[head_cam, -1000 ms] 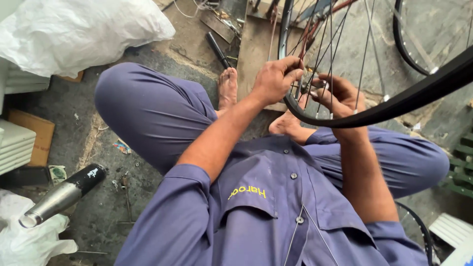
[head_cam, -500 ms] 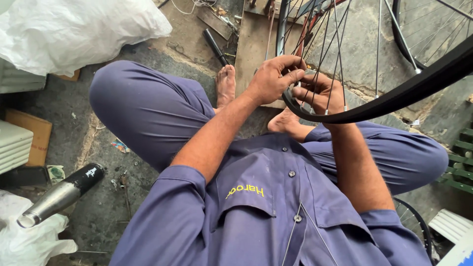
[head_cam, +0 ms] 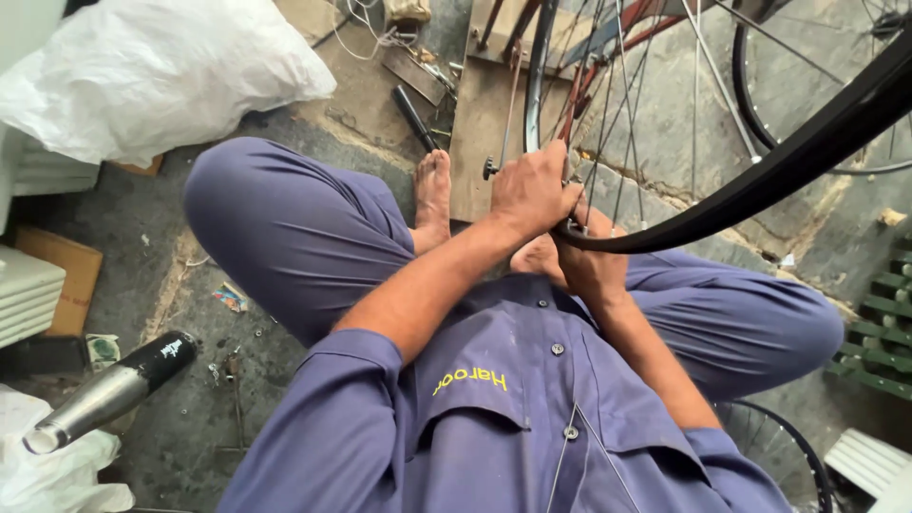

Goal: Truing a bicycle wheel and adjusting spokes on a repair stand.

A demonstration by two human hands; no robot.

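I'm sitting cross-legged on the concrete floor [head_cam: 142,285] with the bicycle wheel [head_cam: 608,123] standing upright right in front of my knees. My left hand [head_cam: 532,190] is curled tight over the near edge of the wheel, fingers wrapped down around the rim where the spokes [head_cam: 627,85] come in. My right hand [head_cam: 589,271] sits just under it, below the black tyre [head_cam: 760,180], closed around something at the rim; what it grips I cannot tell, the left hand and the tyre cover it.

How far along? I judge it midway: the tyre is off the rim on my side, arcing loose across and away from the wheel to its right, while the wheel itself is bare-spoked and upright. The work at the rim is not finished, both hands are on it.

Against a second ago: both hands now sit lower and nearer my lap, the left one shut down harder over the wheel's edge, and the right one has slipped under the tyre so less of it shows. My bare foot [head_cam: 432,195] rests left of the wheel, the wooden board [head_cam: 480,142] beneath the wheel, and the metal flask [head_cam: 104,394] lies far left of the wheel.
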